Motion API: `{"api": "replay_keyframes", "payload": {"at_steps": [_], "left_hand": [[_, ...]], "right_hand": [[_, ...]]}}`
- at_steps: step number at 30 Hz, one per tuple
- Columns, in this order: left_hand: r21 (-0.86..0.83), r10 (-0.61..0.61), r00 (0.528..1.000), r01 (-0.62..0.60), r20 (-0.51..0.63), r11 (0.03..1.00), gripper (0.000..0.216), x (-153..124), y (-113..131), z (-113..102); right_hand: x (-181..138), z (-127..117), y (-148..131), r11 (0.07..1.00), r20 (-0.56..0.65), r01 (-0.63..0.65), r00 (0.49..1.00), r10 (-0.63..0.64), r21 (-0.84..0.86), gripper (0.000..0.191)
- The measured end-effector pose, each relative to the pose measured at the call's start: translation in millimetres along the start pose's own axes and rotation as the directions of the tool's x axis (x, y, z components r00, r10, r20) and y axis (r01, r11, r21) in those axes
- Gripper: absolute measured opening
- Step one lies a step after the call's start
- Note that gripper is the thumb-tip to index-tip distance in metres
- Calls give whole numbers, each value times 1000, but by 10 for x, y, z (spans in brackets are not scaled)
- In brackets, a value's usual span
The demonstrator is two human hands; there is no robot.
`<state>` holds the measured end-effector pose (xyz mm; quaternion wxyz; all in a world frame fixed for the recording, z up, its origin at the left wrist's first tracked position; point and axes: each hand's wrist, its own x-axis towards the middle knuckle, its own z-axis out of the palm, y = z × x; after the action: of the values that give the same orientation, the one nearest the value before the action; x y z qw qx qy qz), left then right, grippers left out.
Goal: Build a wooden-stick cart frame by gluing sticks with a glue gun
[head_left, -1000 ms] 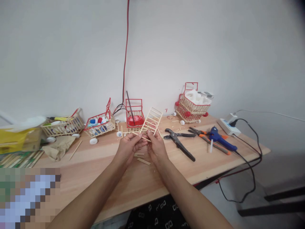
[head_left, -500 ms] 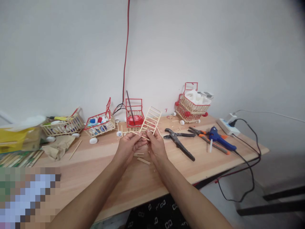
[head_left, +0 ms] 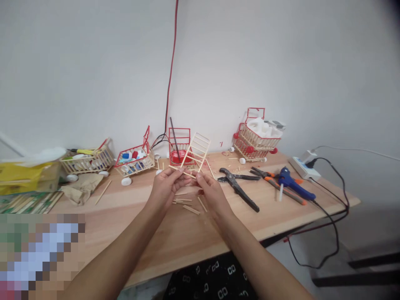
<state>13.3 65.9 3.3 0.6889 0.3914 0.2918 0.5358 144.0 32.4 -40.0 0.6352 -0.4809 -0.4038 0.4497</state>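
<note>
A small ladder-like frame of thin wooden sticks [head_left: 198,151] stands tilted up between my hands, above the table. My left hand [head_left: 166,184] is closed, its thumb and fingers pinching the frame's lower left corner, where a stick juts out to the left. At the lower right end, my right hand [head_left: 212,191] pinches the same frame. Whether the crossing stick at the bottom is fixed to it, I cannot tell. Several loose cut sticks [head_left: 191,209] lie on the table below my hands. Just behind the frame stands a miniature cart with red bars [head_left: 180,132].
Miniature stick carts [head_left: 134,160] line the wall, one loaded with white items [head_left: 258,139]. To the right lie black cutters [head_left: 239,189], orange-handled pliers [head_left: 268,179], a blue glue gun [head_left: 295,183] and a power strip [head_left: 304,166]. Crumpled brown paper [head_left: 81,187] lies left.
The camera view has shifted, so the table things appear slightly farther right. My right hand has moved a little right and down along the frame, and the lower stick shows more fully.
</note>
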Motion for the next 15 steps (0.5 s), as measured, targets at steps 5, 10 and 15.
{"api": "replay_keyframes", "payload": {"at_steps": [5,10,15], "left_hand": [[-43,69,997,-70,-31,997,14,37,104,-43],[-67,122,991,-126,-58,990,12,63,183,-76],[-76,160,984,-166,-74,983,9,89,246,-128]], "right_hand": [[-89,-107,-75,973,86,-2,996,23,-229,34],[-59,-89,-39,739,237,341,940,-247,-581,16],[-78,138,-76,359,468,463,880,-78,-810,16]]}}
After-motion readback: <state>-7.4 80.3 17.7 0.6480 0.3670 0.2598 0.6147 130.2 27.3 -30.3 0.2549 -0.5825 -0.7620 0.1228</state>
